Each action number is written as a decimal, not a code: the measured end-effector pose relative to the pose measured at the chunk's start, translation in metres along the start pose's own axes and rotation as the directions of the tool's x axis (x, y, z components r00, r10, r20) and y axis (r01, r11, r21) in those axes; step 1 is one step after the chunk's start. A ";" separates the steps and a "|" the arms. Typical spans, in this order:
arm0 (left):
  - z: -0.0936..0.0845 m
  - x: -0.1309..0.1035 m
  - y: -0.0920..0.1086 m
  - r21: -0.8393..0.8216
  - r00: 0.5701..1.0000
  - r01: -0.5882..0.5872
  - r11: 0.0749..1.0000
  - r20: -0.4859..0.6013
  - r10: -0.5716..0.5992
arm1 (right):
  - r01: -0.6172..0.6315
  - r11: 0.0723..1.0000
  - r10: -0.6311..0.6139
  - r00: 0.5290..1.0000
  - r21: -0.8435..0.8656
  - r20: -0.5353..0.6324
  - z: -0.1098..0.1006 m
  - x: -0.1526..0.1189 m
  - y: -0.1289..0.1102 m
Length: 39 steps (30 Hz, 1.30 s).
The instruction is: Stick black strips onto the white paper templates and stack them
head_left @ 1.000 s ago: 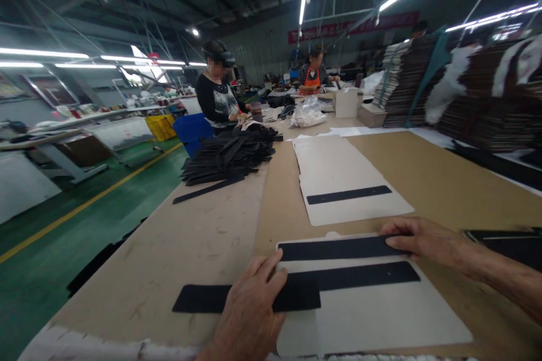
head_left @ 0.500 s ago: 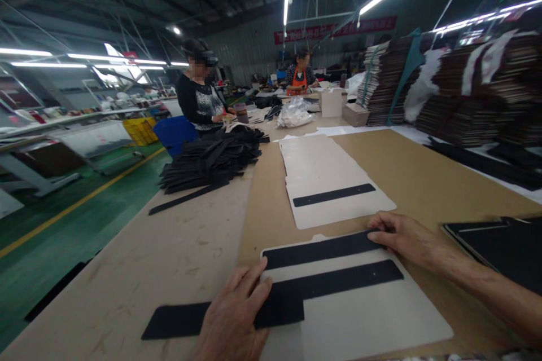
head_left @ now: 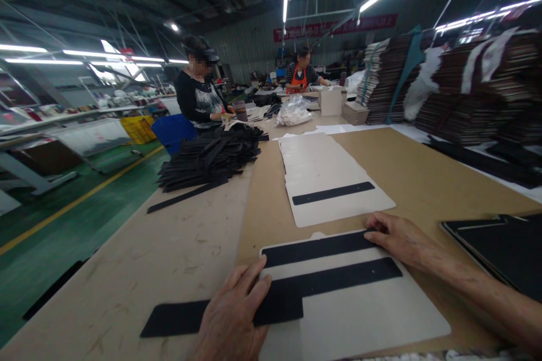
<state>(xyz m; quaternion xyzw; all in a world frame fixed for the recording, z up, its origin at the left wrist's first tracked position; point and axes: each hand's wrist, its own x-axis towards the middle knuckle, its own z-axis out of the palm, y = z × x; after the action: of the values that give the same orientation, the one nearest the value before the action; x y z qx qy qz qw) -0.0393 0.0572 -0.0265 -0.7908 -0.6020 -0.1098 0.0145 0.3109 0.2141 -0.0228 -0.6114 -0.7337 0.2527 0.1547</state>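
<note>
A black strip (head_left: 315, 249) lies along the far edge of a pale board (head_left: 372, 310) in front of me. My right hand (head_left: 387, 234) pinches the strip's right end between thumb and fingers at the board's edge. At its left end, the outstretched fingertips of my left hand (head_left: 237, 307) touch the corner, thumb a little apart. Below it, a second black strip (head_left: 347, 277) crosses the board. Another black strip (head_left: 173, 318) passes under my left hand, overlaps the second one and sticks out past the board to the left. My left palm hides part of these strips.
Beyond lie overlapping pale boards (head_left: 322, 163), the nearest bearing a black strip (head_left: 334, 193). A heap of black strips (head_left: 212, 158) is at left, dark panels (head_left: 495, 248) at right. Tall bundled stacks (head_left: 466, 84) stand behind. Two people (head_left: 199, 90) are farther along the table.
My hands and the strips keep almost the same position; the view has shifted slightly. In the background, the person in the orange apron has reached an arm to the right.
</note>
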 end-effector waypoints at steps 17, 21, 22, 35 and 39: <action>-0.051 0.049 0.047 0.121 0.953 0.032 0.992 0.296 -0.067 | 0.471 0.487 -0.402 0.869 -0.736 0.290 0.021 -0.040 -0.078; -0.040 0.051 0.046 0.136 0.960 0.053 0.989 0.268 -0.088 | 0.473 0.496 -0.410 0.867 -0.728 0.284 0.023 -0.039 -0.079; -0.039 0.050 0.044 0.135 0.961 0.056 0.989 0.262 -0.091 | 0.465 0.498 -0.397 0.873 -0.733 0.284 0.020 -0.040 -0.078; -0.023 0.023 0.010 -0.036 0.993 0.041 0.999 0.108 -0.037 | 0.393 0.661 -0.435 0.895 -0.639 0.100 -0.019 -0.052 0.001; -0.016 0.012 0.004 -0.078 0.999 0.029 0.997 0.044 -0.026 | 0.408 0.778 -0.421 0.903 -0.477 0.085 -0.024 -0.059 0.011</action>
<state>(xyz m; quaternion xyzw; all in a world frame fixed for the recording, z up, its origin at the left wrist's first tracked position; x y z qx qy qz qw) -0.0352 0.0653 -0.0083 -0.7845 -0.6083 -0.1164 -0.0312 0.3448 0.1624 -0.0039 -0.4570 -0.8875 0.0128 0.0582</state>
